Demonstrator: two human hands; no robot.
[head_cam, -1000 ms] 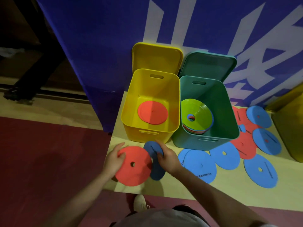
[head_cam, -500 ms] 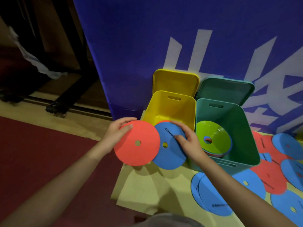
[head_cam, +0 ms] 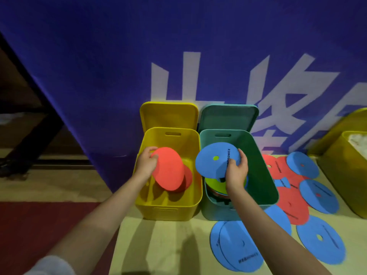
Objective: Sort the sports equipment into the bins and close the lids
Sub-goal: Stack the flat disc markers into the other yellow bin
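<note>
left hand [head_cam: 146,164] grips red disc's [head_cam: 168,171] left edge.

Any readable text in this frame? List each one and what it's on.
"SONICE", partly covered by the right hand: blue disc held over the green bin.
Print ending "SONICE", rest blurred: blue disc on the floor.
Large white characters, cropped, unreadable: blue banner.
Other discs' print: too blurred.

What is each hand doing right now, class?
Left hand: holding the red disc over the yellow bin.
Right hand: holding the blue disc over the green bin.
</note>
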